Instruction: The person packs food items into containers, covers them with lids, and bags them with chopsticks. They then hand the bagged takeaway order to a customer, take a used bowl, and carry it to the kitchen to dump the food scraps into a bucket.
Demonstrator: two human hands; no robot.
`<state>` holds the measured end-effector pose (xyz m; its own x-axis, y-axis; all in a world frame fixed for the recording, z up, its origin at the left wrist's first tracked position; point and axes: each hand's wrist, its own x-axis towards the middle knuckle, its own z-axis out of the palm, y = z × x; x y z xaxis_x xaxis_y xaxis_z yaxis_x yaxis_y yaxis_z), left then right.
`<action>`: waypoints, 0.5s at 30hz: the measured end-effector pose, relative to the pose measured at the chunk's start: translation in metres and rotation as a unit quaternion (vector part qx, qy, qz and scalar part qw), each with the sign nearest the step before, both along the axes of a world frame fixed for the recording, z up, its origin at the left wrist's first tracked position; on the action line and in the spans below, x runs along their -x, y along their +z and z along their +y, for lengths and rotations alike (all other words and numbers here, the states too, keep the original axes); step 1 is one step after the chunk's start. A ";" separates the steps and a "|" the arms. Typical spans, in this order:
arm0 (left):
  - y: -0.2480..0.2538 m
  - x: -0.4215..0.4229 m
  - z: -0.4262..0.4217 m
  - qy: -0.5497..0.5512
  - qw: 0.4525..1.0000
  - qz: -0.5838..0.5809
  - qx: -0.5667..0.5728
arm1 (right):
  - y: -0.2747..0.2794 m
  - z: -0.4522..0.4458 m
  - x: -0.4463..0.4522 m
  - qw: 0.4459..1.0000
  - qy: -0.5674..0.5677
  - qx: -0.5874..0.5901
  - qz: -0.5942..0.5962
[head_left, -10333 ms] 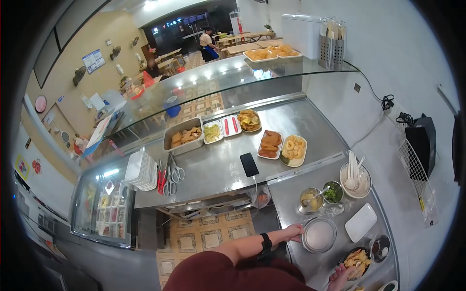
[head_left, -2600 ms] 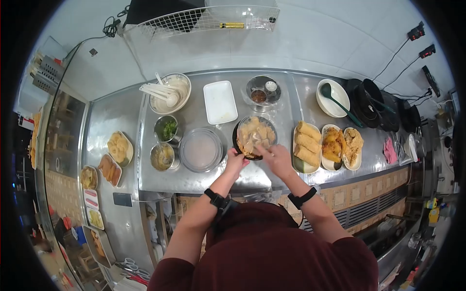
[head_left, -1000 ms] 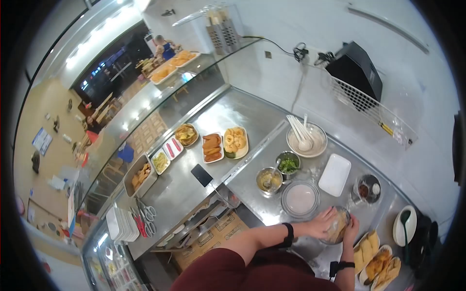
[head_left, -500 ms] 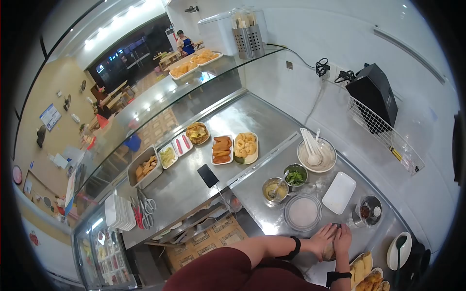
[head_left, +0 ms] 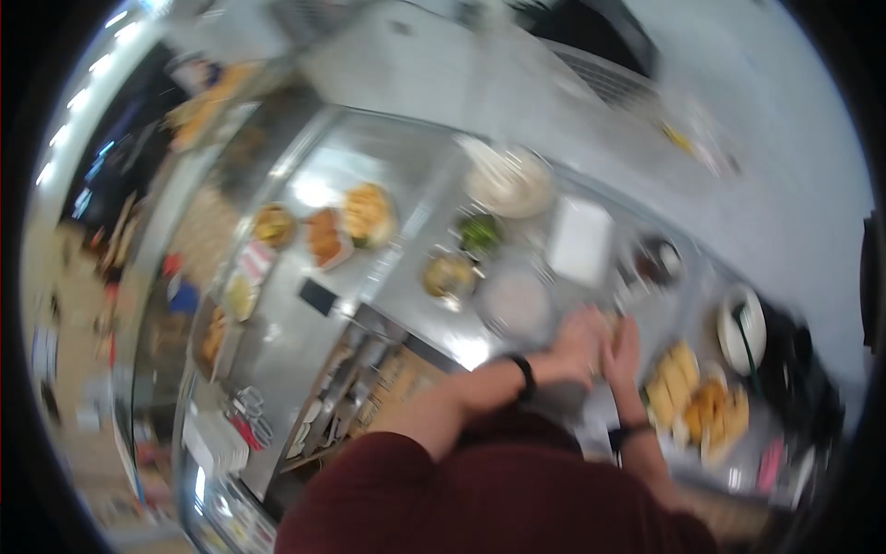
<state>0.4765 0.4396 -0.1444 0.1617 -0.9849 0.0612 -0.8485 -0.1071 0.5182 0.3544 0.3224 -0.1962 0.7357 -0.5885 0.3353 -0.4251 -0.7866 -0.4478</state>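
Note:
Motion blurs the whole head view. My left hand and my right hand are side by side over the counter, right of a round clear container with pale contents. Between and beneath my hands is the bowl, almost wholly covered by them; only a small blurred part shows. My right hand's fingers look stretched out along its side. The fingers of my left hand are smeared. A white tray lies just beyond my hands, with a metal pot to its right.
Metal pots of greens and yellowish food stand left of the container, below a bowl of white spoons. Trays of rolls and fried food sit at right. A white bowl holds a dark green spoon. A phone lies left.
The camera has turned, so the counter appears shifted up and left. My hands, earlier pressed over the bowl, remain there, with my right hand's fingers now looking straighter. Earlier, the bowl's food was visible.

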 end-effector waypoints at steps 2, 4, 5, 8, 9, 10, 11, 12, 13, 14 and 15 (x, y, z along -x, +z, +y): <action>-0.032 0.002 -0.006 -0.015 0.997 -0.031 0.072 | 0.006 0.000 0.001 1.000 -0.022 -0.008 -0.013; -0.023 0.011 -0.002 0.001 0.998 -0.067 0.015 | 0.018 0.002 0.009 1.000 -0.017 -0.002 -0.015; -0.025 0.011 -0.001 -0.004 0.998 -0.056 0.029 | 0.018 0.002 0.008 1.000 -0.016 -0.011 -0.023; -0.030 0.006 0.003 -0.021 0.996 -0.022 0.088 | 0.018 0.000 0.008 1.000 -0.021 0.008 0.017; -0.029 0.002 0.005 -0.024 0.993 -0.013 0.111 | 0.021 0.001 0.005 0.999 -0.021 0.021 0.039; -0.024 0.002 0.008 -0.001 0.990 0.013 0.137 | 0.028 0.003 0.003 0.997 -0.039 0.052 0.039; -0.013 0.001 0.010 0.024 0.985 0.039 0.164 | 0.039 0.004 0.000 0.994 -0.055 0.084 0.038; -0.003 0.001 0.016 0.049 0.979 0.066 0.188 | 0.044 0.007 -0.001 0.991 -0.070 0.112 0.039; 0.008 0.000 0.026 0.076 0.969 0.067 0.224 | 0.038 0.011 -0.001 0.992 -0.029 0.109 0.050; 0.013 -0.001 0.040 0.111 0.963 0.073 0.233 | 0.029 0.017 -0.002 0.993 0.013 0.105 0.061; 0.016 -0.002 0.060 0.142 0.957 0.078 0.239 | 0.020 0.026 -0.001 0.991 0.052 0.097 0.071</action>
<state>0.4784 0.4992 -0.1280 0.4634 -0.7653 0.4466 -0.7286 -0.0422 0.6836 0.3558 0.3480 -0.1767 0.8366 -0.4422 0.3234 -0.3855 -0.8946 -0.2259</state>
